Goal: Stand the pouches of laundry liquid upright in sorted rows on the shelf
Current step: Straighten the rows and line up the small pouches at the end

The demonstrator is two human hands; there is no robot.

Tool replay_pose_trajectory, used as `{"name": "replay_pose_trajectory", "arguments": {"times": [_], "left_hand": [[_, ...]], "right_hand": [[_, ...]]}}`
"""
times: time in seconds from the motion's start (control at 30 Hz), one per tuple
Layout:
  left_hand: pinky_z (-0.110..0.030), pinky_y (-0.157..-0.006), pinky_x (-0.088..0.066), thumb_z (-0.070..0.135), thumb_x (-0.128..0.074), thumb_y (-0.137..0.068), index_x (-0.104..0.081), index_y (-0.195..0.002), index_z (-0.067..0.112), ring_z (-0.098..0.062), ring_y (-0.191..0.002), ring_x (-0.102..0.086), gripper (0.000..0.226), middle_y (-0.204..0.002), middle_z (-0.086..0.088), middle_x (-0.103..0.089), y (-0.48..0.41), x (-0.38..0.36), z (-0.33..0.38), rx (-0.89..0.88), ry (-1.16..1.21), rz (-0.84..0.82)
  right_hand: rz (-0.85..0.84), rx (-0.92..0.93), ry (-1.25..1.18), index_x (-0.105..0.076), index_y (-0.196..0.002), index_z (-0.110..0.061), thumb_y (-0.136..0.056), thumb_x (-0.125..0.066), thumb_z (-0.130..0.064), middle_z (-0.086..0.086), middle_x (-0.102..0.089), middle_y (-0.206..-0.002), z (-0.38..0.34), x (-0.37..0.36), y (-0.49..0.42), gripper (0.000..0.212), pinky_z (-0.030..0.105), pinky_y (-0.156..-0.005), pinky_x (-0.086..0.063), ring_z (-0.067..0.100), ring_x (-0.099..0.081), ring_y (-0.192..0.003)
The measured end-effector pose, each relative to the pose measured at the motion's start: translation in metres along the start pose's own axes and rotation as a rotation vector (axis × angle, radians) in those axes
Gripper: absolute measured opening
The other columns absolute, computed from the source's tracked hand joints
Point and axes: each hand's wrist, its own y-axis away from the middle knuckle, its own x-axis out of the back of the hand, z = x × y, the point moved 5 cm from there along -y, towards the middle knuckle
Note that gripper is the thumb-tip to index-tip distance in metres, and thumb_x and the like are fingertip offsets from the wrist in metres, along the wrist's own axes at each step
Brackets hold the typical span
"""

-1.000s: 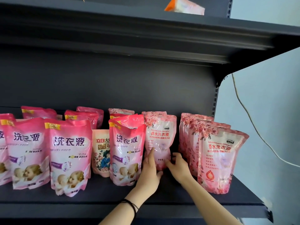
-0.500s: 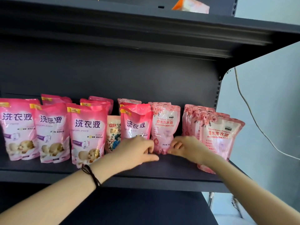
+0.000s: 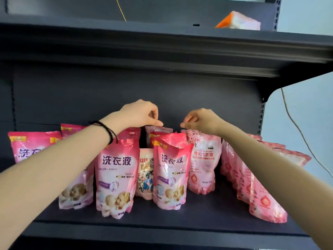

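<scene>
Pink baby-print pouches (image 3: pixel 27 147) stand upright at the shelf's (image 3: pixel 198 222) left end, half hidden by the left forearm, which crosses in front of them with a black hair band (image 3: pixel 106 131) at the wrist. Toward the front edge stands a nearer baby-print pouch (image 3: pixel 117 177). A cream floral pouch (image 3: pixel 146 174) is set back just beside it, and a second baby-print pouch (image 3: pixel 171 177) follows.

The left hand (image 3: pixel 140 114) hangs over the top of a mauve pouch (image 3: pixel 158 130) by the back panel. Its grip is curled, thumb at the pouch's top edge (whether it pinches, I cannot tell). The right hand (image 3: pixel 201 120), likewise curled, has its fingertips just above a rose-print pouch (image 3: pixel 203 165), and contact is unclear.

Past a gap, a row of rose-print pouches (image 3: pixel 263 201) leans at the right end, overlapped by the right forearm. An orange-and-white pack (image 3: pixel 237 22) lies on the upper shelf, and a cable (image 3: pixel 297 132) runs down the wall.
</scene>
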Motion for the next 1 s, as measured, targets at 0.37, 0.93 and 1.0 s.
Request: {"name": "replay_pose_trajectory", "arguments": {"times": [0.37, 0.93, 1.0], "left_hand": [[-0.03, -0.076, -0.05, 0.055, -0.067, -0.078, -0.066, -0.099, 0.021, -0.018, -0.097, -0.058, 0.04, -0.109, 0.002, -0.06, -0.081, -0.057, -0.081, 0.224, 0.181, -0.156], [-0.029, -0.095, -0.042, 0.05, -0.067, -0.081, -0.058, -0.124, 0.021, -0.021, -0.12, -0.051, 0.053, -0.13, -0.002, -0.055, -0.123, -0.093, -0.092, 0.277, 0.294, -0.137], [-0.03, -0.097, -0.042, 0.051, -0.067, -0.081, -0.058, -0.124, 0.021, -0.021, -0.12, -0.051, 0.053, -0.13, -0.002, -0.055, -0.125, -0.093, -0.095, 0.282, 0.291, -0.134]], "right_hand": [[-0.119, -0.173, -0.09, -0.067, -0.102, -0.008, -0.086, -0.07, -0.035, 0.004, -0.067, -0.094, 0.035, -0.049, -0.098, 0.032, 0.025, -0.065, -0.054, 0.017, -0.064, -0.076], [-0.235, -0.27, 0.181, -0.072, -0.098, -0.011, -0.08, -0.075, -0.032, 0.003, -0.066, -0.097, 0.075, -0.121, -0.162, 0.028, 0.03, -0.083, -0.049, 0.021, -0.062, -0.094], [-0.191, -0.273, 0.133, -0.073, -0.089, -0.017, -0.076, -0.079, -0.03, 0.001, -0.068, -0.095, 0.075, -0.119, -0.165, 0.02, 0.035, -0.09, -0.052, 0.021, -0.064, -0.097]]}}
